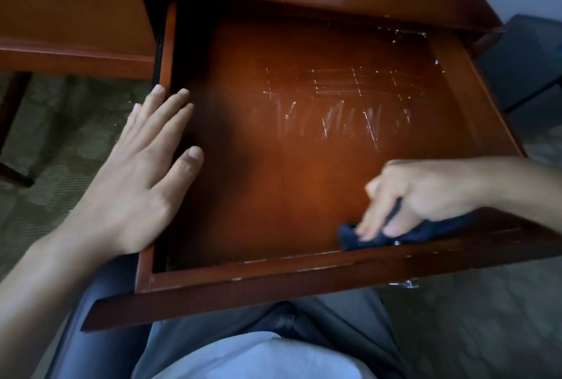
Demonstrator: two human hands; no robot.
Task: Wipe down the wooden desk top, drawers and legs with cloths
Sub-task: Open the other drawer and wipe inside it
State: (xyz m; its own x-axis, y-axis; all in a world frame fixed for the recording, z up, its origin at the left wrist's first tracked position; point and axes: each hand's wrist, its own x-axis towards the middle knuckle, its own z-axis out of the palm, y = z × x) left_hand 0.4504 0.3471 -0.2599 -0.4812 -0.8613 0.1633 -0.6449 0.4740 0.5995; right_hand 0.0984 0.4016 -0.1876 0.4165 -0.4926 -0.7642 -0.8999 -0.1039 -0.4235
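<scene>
The pulled-out drawer (304, 150), holding nothing but pale scratches and a few specks at its back edge, is steadied at its left wall by the left hand (143, 178), fingers straight and flat. A dark cloth (404, 234) is pressed into the front right corner by the right hand (416, 196), apparently pinched between blurred fingers. Should the drawer be leaned on, it could be tipped or pulled off its runners.
</scene>
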